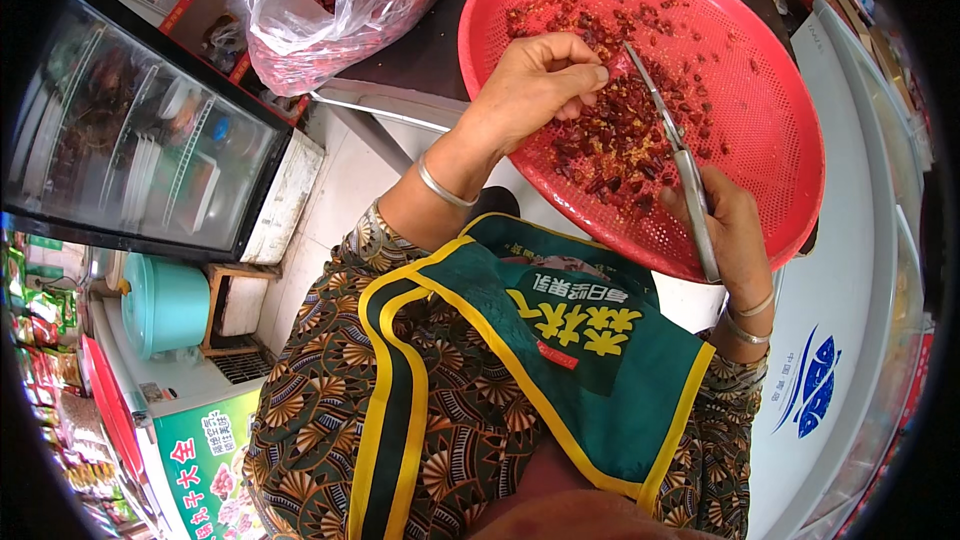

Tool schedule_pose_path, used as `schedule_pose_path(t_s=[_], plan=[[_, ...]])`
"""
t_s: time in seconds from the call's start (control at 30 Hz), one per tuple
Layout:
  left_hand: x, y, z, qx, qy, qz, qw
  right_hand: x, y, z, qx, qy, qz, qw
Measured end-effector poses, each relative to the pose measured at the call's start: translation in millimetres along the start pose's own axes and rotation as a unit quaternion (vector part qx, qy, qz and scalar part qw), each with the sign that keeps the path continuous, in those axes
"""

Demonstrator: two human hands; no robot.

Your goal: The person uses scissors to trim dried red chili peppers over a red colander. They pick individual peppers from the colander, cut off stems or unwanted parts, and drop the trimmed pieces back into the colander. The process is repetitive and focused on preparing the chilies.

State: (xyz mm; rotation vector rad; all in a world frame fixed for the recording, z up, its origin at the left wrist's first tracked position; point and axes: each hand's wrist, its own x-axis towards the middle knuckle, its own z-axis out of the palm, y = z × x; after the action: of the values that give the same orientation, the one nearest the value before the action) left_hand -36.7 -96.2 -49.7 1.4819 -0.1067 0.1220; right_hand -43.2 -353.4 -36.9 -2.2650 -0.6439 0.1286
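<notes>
My left hand [544,86] pinches a dried red chili [622,64] between thumb and fingertips, above a round red plastic sieve basket [765,142]. In my right hand [729,221] is a pair of metal scissors [691,191]; the blades point up and left, with their tips close beside the pinched chili. Cut pieces of dried chili [600,127] and yellow seeds [637,152] are scattered over the perforated bottom, thickest below my left hand. The basket's near rim reaches over the green apron [570,360] on my lap.
A clear plastic bag [345,34] of dried red chilies stands on a dark table [420,45] left of the basket. A glass-doored cabinet [150,127] and a turquoise lidded bucket [166,304] are at left. Along the right side runs a white chest freezer [825,240].
</notes>
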Motion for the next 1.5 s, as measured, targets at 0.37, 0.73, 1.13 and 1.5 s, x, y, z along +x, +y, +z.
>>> schedule_pose_path(t_s=[0.37,0.73,1.13,1.5], plan=[[-3,0,-1,-0.077,0.026,0.009,0.997,-3,3,4,0.009,0.04,-0.001,0.999],[-4,-1,-1,-0.064,0.021,0.012,0.998,-4,0,3,-0.008,0.028,-0.008,1.0],[-5,0,1,-0.052,0.007,0.024,0.998,-4,-6,0,0.016,-0.005,0.027,0.999],[-5,1,2,-0.039,0.008,0.012,0.999,-4,1,4,0.021,0.025,-0.011,0.999]])
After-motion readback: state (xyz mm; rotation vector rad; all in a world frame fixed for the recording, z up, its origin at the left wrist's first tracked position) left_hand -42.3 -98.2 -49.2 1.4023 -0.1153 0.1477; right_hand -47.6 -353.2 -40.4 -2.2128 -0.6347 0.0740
